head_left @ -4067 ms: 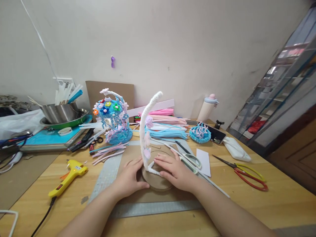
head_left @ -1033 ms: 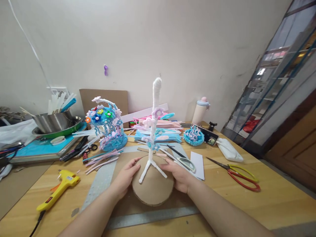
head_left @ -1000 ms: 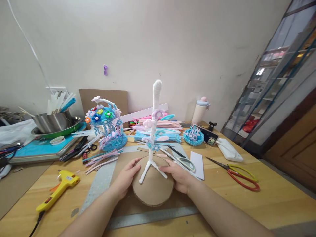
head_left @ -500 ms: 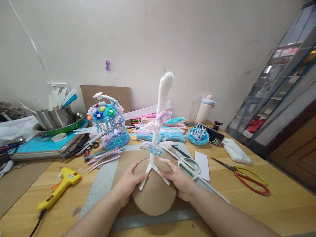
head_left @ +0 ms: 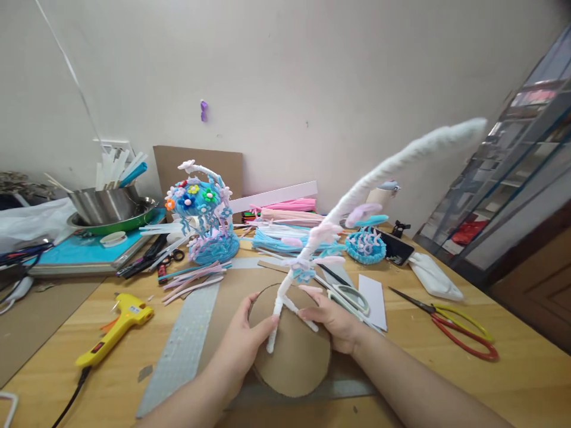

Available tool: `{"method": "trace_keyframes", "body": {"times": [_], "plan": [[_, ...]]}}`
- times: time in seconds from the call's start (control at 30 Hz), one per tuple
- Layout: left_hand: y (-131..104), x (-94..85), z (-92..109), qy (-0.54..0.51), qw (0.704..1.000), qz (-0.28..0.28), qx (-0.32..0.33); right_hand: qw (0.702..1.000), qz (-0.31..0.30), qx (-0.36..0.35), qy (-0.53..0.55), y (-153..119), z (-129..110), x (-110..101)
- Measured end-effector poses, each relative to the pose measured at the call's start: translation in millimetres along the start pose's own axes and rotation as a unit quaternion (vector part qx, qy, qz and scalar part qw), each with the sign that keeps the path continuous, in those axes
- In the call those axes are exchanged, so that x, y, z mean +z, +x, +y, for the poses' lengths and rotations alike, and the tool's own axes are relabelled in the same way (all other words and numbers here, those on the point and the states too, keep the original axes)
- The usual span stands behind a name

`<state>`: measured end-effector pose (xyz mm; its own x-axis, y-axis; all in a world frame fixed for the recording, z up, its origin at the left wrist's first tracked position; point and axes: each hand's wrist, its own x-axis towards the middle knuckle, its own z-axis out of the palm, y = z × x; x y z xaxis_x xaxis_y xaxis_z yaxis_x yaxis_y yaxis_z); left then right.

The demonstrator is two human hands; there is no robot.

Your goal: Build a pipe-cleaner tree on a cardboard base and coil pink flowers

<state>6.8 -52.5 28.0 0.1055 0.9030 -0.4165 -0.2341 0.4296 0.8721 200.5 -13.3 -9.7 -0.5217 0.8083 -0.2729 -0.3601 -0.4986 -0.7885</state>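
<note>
Both the left hand (head_left: 244, 351) and right hand (head_left: 335, 320) grip the round brown cardboard disc (head_left: 294, 356), tilting it off the surface; its white fuzzy pipe-cleaner stalk (head_left: 383, 169) already stands fixed with pastel flowers (head_left: 312, 244), though mostly bare.

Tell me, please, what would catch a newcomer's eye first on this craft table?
First, the white stem, dotted with small flowers, which rises from the cardboard disc at centre and arcs up to the right. The left hand and right hand grip the disc's two edges. Behind on the left stands a blue flower model, and a yellow glue gun lies near the left front.
</note>
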Motion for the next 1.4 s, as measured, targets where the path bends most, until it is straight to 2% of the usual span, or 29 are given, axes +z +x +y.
{"method": "trace_keyframes", "body": {"times": [0.2,0.27,0.33,0.4,0.5,0.67,0.83,0.93,1.03,1.1,1.27,1.4], "plan": [[-6,-5.0,4,-0.088,0.990,-0.104,-0.035,1.000,0.010,0.029,0.004,0,-7,-7],[-5,-5.5,6,-0.094,0.988,-0.117,-0.031,0.999,0.032,0.026,0.003,-2,-9,-5],[-2,-6.7,7,-0.079,0.993,-0.090,-0.003,0.999,0.049,0.021,-0.002,-3,-10,-2],[3,-10.2,8,-0.048,0.996,-0.018,0.067,0.998,0.058,0.014,-0.009,-4,-11,1],[12,-19.1,8,-0.012,0.984,0.076,0.162,0.998,0.061,-0.011,-0.013,-4,-11,2],[20,-30.5,14,-0.037,0.979,0.092,0.178,0.997,0.077,-0.024,0.005,-2,-9,-1],[25,-33.5,15,-0.042,0.975,0.110,0.187,0.994,0.101,-0.041,0.029,-2,-7,-1],[27,-28.9,10,-0.037,0.981,0.098,0.165,0.990,0.114,-0.077,0.037,-2,-2,6],[27,-21.2,3,-0.041,0.993,0.037,0.103,0.985,0.121,-0.113,0.054,-2,3,14],[29,-18.0,-2,-0.057,0.996,0.007,0.063,0.984,0.118,-0.114,0.072,-2,4,18],[36,-21.3,-9,-0.102,0.995,0.005,0.013,0.987,0.116,-0.080,0.081,-6,0,22],[33,-22.1,-4,-0.069,0.998,0.009,0.001,0.987,0.119,-0.093,0.056,-7,0,18]]}}
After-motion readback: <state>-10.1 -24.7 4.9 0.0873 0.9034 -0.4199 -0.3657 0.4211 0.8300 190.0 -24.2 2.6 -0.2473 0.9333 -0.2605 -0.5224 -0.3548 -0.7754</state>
